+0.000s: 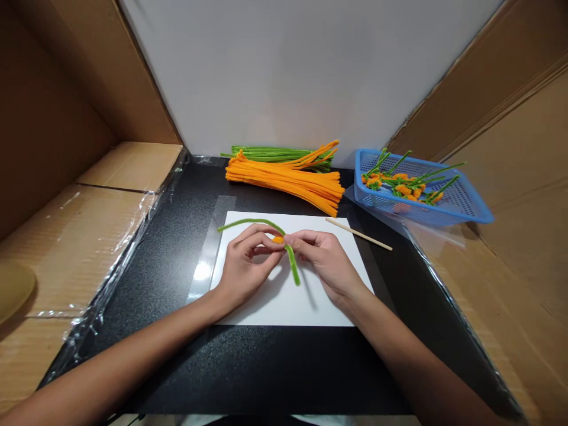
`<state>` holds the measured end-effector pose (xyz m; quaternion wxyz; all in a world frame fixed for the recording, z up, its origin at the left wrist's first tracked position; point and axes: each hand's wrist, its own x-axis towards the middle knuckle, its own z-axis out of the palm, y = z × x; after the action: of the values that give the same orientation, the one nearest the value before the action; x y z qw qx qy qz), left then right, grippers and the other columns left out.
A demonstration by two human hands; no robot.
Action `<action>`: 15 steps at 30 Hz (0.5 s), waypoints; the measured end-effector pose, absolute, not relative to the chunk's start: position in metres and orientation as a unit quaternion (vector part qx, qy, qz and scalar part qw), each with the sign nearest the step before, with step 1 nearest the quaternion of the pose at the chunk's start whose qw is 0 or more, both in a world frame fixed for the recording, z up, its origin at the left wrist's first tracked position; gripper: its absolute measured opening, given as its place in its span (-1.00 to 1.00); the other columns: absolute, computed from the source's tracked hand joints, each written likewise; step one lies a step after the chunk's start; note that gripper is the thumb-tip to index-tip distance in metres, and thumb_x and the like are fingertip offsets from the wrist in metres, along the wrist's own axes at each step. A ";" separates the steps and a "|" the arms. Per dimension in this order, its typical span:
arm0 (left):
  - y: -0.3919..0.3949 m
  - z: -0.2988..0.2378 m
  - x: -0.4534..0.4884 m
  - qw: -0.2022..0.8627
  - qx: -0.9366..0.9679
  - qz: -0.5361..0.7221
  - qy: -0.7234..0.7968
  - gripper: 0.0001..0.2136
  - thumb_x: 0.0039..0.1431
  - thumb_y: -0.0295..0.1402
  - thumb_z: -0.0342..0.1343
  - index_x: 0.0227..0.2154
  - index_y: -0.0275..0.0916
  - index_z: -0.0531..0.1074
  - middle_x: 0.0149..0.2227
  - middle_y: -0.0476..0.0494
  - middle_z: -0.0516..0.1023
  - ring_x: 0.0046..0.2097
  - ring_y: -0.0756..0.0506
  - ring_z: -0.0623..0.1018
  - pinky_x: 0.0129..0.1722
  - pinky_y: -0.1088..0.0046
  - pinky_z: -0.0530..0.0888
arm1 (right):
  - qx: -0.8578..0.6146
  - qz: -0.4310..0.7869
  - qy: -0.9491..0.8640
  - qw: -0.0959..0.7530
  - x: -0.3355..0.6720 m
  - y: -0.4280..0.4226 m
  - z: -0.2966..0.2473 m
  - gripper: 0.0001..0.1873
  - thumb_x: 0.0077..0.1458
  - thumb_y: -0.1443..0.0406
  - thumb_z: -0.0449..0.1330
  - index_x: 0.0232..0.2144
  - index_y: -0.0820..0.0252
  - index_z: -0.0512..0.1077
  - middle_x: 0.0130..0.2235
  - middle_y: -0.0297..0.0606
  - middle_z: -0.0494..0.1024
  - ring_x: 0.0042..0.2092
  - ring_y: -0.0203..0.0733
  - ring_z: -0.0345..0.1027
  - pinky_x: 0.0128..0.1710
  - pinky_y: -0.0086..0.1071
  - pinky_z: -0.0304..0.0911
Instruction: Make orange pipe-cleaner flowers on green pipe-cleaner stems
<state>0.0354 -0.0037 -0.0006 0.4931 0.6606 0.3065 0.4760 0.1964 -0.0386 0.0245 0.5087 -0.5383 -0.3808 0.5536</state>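
Observation:
Above a white sheet (261,310), my two hands meet at their fingertips. My left hand (251,257) is closed in a pinch around a small orange pipe-cleaner piece (278,239), mostly hidden by the fingers. With thumb and forefinger, my right hand (322,254) pinches a green pipe cleaner (293,269) close to that orange piece. One end of the green stem arcs over my left hand to the left; the other hangs down between the hands. Whether the green and orange parts are joined is hidden by the fingertips.
A wooden stick (359,234) lies across the sheet's upper right corner. Behind are an orange pipe-cleaner bundle (284,180) and a green bundle (275,154). At the back right, a blue basket (474,204) holds several orange pieces with green stems. Cardboard walls (510,112) flank the black table (155,254).

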 end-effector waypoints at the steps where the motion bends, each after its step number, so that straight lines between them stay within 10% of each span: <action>1: -0.003 -0.001 0.035 0.494 0.660 0.475 0.309 -0.93 0.15 -0.42 0.26 -0.44 -0.25 0.53 -0.17 -0.15 0.53 -0.11 -0.06 0.56 -0.18 0.44 0.63 | -0.541 0.549 -0.384 0.508 0.196 -0.038 0.025 -0.62 -0.15 0.00 0.45 -0.43 0.20 0.65 -0.43 -0.29 0.58 -0.39 -0.29 0.29 -0.33 -0.38 0.19; 10: -0.001 -0.003 0.035 0.572 0.611 0.458 0.298 -0.52 0.05 -0.42 0.35 0.06 -0.11 0.39 -0.12 -0.07 0.54 -0.22 -0.02 0.61 -0.22 0.46 0.62 | -0.545 0.497 -0.463 0.491 0.201 -0.037 0.027 -0.66 -0.03 0.01 0.39 -0.43 0.18 0.65 -0.43 -0.25 0.62 -0.33 -0.18 0.45 -0.25 -0.31 0.32; 15: 0.003 0.001 0.034 0.574 0.623 0.424 0.321 -0.75 0.07 -0.35 0.35 -0.18 -0.22 0.52 -0.16 -0.11 0.59 -0.28 -0.02 0.63 -0.25 0.49 0.59 | -0.546 0.470 -0.505 0.476 0.205 -0.036 0.029 -0.73 0.04 0.09 0.36 -0.44 0.18 0.61 -0.41 -0.28 0.61 -0.34 -0.22 0.44 -0.30 -0.36 0.29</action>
<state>0.0336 0.0032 0.0014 0.5736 0.6232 0.3209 0.4237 0.2050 -0.0355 0.0288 0.4761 -0.5457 -0.5049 0.4697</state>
